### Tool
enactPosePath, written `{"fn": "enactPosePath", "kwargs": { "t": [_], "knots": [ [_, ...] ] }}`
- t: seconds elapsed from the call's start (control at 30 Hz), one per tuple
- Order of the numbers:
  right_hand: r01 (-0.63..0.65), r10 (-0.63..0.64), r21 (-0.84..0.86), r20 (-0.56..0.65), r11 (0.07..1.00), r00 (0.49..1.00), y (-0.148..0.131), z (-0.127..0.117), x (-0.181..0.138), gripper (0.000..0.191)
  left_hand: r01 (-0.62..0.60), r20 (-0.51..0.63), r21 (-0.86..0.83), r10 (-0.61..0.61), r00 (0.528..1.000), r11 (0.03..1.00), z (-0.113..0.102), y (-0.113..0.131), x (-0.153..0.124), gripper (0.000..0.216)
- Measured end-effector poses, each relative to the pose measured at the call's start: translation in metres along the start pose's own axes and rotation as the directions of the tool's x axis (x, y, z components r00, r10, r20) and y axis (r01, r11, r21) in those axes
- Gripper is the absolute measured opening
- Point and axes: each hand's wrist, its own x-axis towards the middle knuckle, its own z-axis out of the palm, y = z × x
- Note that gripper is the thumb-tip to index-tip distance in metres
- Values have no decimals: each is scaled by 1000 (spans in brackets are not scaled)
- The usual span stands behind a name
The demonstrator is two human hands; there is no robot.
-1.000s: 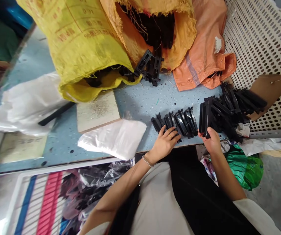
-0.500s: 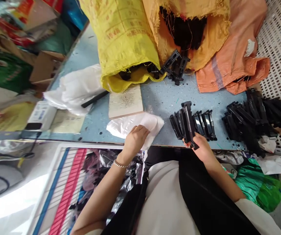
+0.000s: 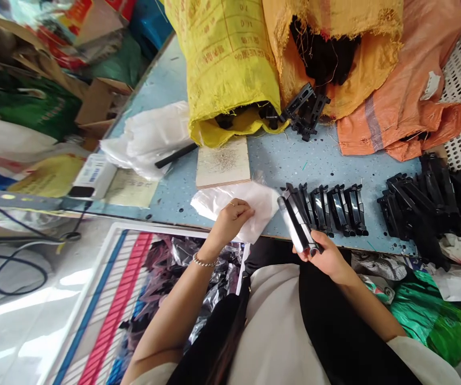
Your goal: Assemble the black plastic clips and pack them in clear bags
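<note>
My left hand (image 3: 230, 220) is closed in a pinch on the edge of a thin white plastic bag (image 3: 260, 208) lying at the table's front edge. My right hand (image 3: 322, 255) grips the lower end of a long black plastic part (image 3: 299, 222), whose glossy side catches the light. This part tilts up and to the left, its far end close to the bag. Just beyond my right hand stands a row of several similar black parts (image 3: 338, 208). A wooden board (image 3: 223, 163) lies partly over the bag's back edge.
A yellow woven sack (image 3: 234, 64) and an orange sack (image 3: 378, 59) spill black parts at the back. More black parts are heaped in a pile (image 3: 423, 198) at the right. Several white bags (image 3: 154, 133) lie at the left, near a white box (image 3: 94, 176). Below is a white-framed rack (image 3: 114, 289).
The black part in my right hand has swung over to the left, towards the bag, and turned its shiny side up. My left hand stays on the bag. The view has shifted slightly.
</note>
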Motion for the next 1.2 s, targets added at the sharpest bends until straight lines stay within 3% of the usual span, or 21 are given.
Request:
{"fn": "enactPosePath", "kwargs": {
  "t": [0.13,0.23,0.3,0.47,0.57,0.67,0.83,0.9,1.0,1.2],
  "knots": [
    [-214,204,105,98,971,974,21,8,9,45,82,-58,-123,-90,994,989,2,2,-2,20],
    [-250,259,183,-27,951,965,29,9,11,37,121,-138,-124,-137,981,985,2,4,-9,20],
    [-219,239,223,-69,950,968,26,10,9,35,54,-132,-23,-56,990,998,1,3,-13,11],
    [-307,291,205,105,929,951,22,13,9,42,-211,21,241,213,977,947,2,-1,-14,29],
    [-325,332,221,9,919,943,28,8,11,35,-225,16,463,246,969,857,-2,-1,-18,32],
    [-270,289,227,-55,936,956,28,4,5,32,-191,26,576,216,976,794,-8,2,-25,37],
    [-311,287,214,138,926,948,24,12,2,43,-235,-29,415,271,962,879,-5,11,-29,42],
    [-351,328,258,131,900,936,28,14,8,40,-234,-98,370,288,953,899,-5,13,-29,43],
    [-373,359,350,106,859,927,33,13,16,35,-249,-116,427,326,938,869,-4,13,-32,47],
    [-509,428,529,279,679,860,27,10,28,51,-293,-47,509,366,929,810,5,10,-49,60]
  ]
}}
